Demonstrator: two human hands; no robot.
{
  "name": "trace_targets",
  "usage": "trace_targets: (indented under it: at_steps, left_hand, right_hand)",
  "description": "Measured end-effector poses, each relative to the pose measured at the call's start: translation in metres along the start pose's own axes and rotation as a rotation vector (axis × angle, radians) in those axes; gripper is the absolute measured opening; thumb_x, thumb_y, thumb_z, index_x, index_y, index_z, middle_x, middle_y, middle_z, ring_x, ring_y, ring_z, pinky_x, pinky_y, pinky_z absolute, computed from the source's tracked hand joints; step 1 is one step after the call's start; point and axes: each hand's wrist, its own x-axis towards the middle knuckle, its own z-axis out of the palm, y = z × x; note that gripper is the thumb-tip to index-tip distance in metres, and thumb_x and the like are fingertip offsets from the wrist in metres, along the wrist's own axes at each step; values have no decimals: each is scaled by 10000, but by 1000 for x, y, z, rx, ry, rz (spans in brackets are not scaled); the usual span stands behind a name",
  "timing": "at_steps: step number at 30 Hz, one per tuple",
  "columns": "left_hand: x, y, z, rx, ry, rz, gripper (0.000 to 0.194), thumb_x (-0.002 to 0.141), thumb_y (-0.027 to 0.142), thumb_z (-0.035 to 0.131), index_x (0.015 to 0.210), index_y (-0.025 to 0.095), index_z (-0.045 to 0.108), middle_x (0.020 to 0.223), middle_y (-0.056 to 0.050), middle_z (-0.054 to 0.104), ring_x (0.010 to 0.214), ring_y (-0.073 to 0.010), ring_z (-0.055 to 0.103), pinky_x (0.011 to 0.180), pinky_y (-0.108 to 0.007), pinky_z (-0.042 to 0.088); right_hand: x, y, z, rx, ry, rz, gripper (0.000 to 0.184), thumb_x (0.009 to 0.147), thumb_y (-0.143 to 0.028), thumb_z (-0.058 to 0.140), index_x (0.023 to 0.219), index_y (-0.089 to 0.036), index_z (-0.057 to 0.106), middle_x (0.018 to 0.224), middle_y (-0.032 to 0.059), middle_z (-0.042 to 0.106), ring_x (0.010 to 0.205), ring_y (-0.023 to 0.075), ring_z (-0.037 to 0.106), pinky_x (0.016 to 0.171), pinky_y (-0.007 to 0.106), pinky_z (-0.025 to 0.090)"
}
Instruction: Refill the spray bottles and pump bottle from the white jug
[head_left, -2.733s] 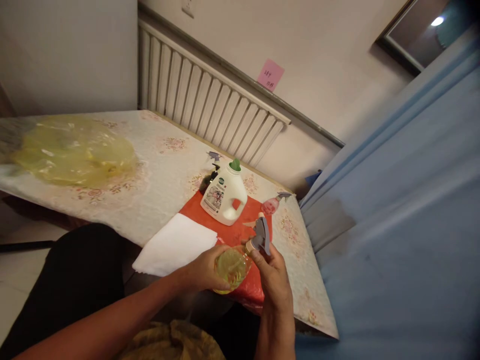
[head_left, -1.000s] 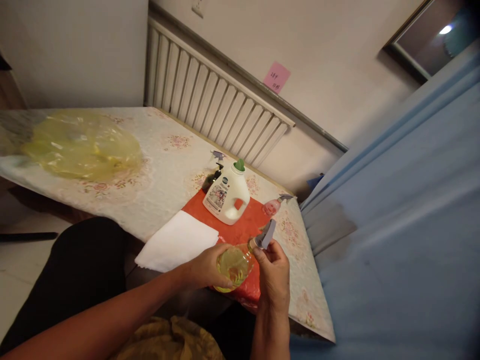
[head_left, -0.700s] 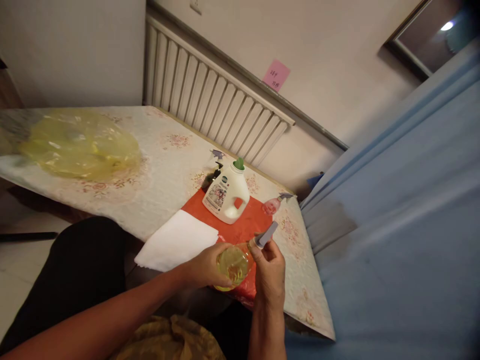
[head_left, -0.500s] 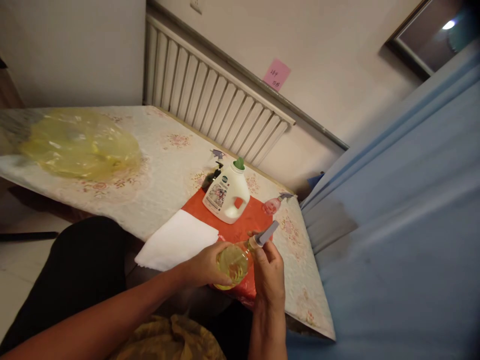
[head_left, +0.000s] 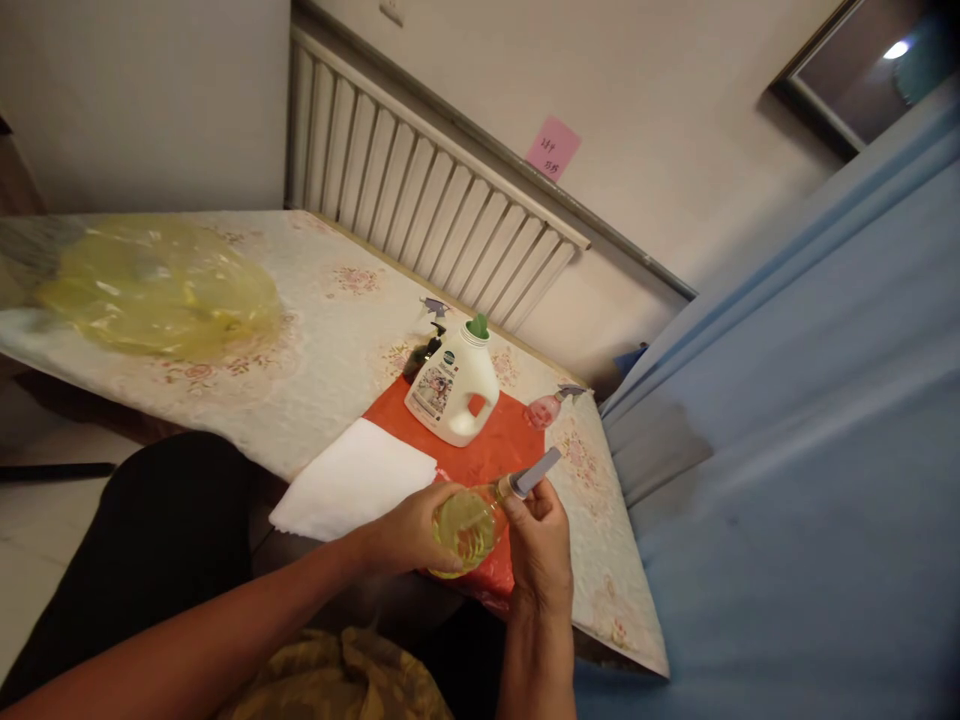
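Note:
A clear spray bottle (head_left: 466, 527) with yellow liquid is tilted above a red plastic sheet (head_left: 495, 455). My left hand (head_left: 416, 528) is wrapped round its body. My right hand (head_left: 541, 540) grips the collar just below the grey spray head (head_left: 536, 472), thumb and fingers closed on it. Behind the hands, a white detergent jug (head_left: 454, 390) with a green opening stands on the red sheet. A folded white cloth (head_left: 356, 478) lies to the left of the bottle, partly over the sheet.
A pink spray bottle (head_left: 546, 408) is at the right, and a dark pump bottle (head_left: 424, 352) is behind the jug. A yellow plastic bag (head_left: 161, 290) lies on the left of the flowered tablecloth (head_left: 315, 360). A radiator (head_left: 420, 180) and a blue curtain (head_left: 787, 400) border the table.
The grey spray head has turned slightly and dipped a little to the right, together with my right hand. My left hand and the bottle's body have hardly moved.

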Motion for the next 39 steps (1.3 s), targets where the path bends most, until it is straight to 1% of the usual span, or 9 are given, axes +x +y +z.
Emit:
trace_targets:
  at_steps: [3,7,9,12,15,20,27,34,39]
  left_hand:
    - [1,-2,0,21,-5,1,689,526,189,787,1181,180,574,1063,-29,681,1013,-259,640,849,-340,533]
    - [1,-2,-1,2,-13,-3,690,531,196,790,1186,184,573,1058,-27,690,1009,-259,644,855,-346,535]
    - [0,-2,-1,-26,-18,-7,668,544,191,786,1179,189,579,1056,-23,696,1015,-257,649,868,-350,533]
    - [1,-3,-1,-48,-14,-2,693,541,183,791,1199,196,572,1096,-27,697,1053,-261,645,896,-358,525]
    - [0,-3,-1,-56,-27,-2,693,538,187,798,1193,192,572,1109,-33,694,1055,-263,643,900,-357,522]
    - [-4,4,-1,-29,-6,-17,666,541,174,781,1175,177,577,1063,-31,690,1017,-259,646,891,-363,527]
    - [0,-2,-3,-62,-5,1,700,548,184,796,1209,182,565,1086,-36,692,1036,-258,649,910,-365,525]
    - [-2,1,-1,-26,6,-10,691,531,150,786,1188,181,574,1101,-27,685,1061,-261,640,922,-367,530]
    - [-2,3,-2,-15,21,-6,694,547,160,774,1210,169,567,1087,-36,689,1023,-252,652,915,-373,531]
  right_hand:
    - [-1,2,2,19,20,-18,308,651,-320,849,846,-195,647,765,-18,670,728,152,620,719,281,488]
    - [-6,2,3,-33,82,35,427,681,-371,843,1032,-190,679,877,19,708,823,179,655,786,312,504]
    - [-8,0,1,-28,62,72,456,706,-408,827,1084,-192,692,983,56,728,921,210,671,855,350,505]
    - [-8,-3,0,18,-7,98,396,719,-450,807,1019,-204,726,1025,72,748,984,240,678,923,391,491]
    - [-5,-2,0,4,10,90,312,715,-411,814,934,-204,733,928,45,755,898,218,683,881,367,502]
    - [-5,3,3,-61,38,44,284,703,-338,822,923,-196,712,865,16,738,822,187,671,776,306,506]
    - [-10,1,7,22,-28,61,326,803,-431,735,1037,-205,722,1065,61,746,1069,243,657,967,381,469]
    - [-8,8,14,-124,164,33,319,732,-438,797,866,-178,671,830,16,719,813,189,660,750,293,506]
    - [-14,8,19,-170,160,18,335,796,-479,729,918,-171,679,876,31,729,841,198,661,756,298,502]
